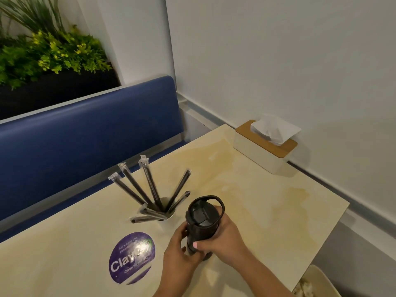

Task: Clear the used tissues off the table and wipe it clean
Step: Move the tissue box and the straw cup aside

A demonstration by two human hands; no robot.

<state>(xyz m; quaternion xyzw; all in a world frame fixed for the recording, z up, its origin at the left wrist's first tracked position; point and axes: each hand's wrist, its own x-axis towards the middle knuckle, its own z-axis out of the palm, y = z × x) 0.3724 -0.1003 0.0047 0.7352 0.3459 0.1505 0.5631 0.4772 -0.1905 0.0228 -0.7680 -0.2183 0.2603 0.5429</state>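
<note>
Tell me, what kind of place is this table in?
Probably a café or drinks shop booth: a cup of wrapped straws, a tissue box by the wall, a blue padded bench and a round branded sticker on the table.

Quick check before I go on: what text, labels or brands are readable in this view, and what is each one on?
"Clay": large white letters on the round purple sticker on the table; glare hides whatever follows.
Small lines above and below it on the sticker: too blurred to read.
Black bottle, tissue box, wrapped straws: no readable text.
</note>
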